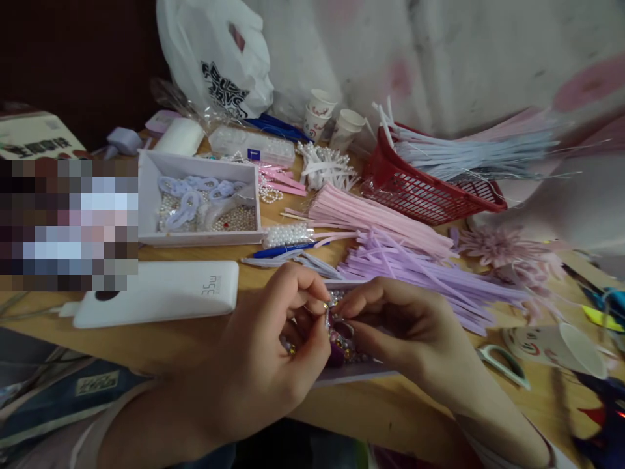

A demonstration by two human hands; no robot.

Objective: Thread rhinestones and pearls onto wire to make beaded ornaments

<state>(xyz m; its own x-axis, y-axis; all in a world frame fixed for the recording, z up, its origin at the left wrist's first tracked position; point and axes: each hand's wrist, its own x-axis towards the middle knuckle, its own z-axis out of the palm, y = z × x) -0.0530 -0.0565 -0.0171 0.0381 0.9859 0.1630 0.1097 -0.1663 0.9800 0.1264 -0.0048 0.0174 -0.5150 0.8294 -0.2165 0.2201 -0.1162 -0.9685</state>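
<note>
My left hand (288,332) is closed, thumb and index finger pinching a small piece of beadwork (327,314) with gold and clear beads. Opposite it, my right hand (410,319) pinches the same beadwork from the other side, its fingertips close to the left ones. Fine details between the fingers are blurred and partly covered. Both hands are over a pale shallow tray (361,376) of loose beads in mixed colours, near the table's front edge. Something dark purple (336,355) lies in the tray under the fingers.
A white power bank (161,293) lies at left, below a white box (200,238) of beads. Behind my hands are purple pipe cleaners (415,280), pink pipe cleaners (375,218) and a red basket (424,195). A paper cup (541,345) lies tipped at right beside scissors (505,368).
</note>
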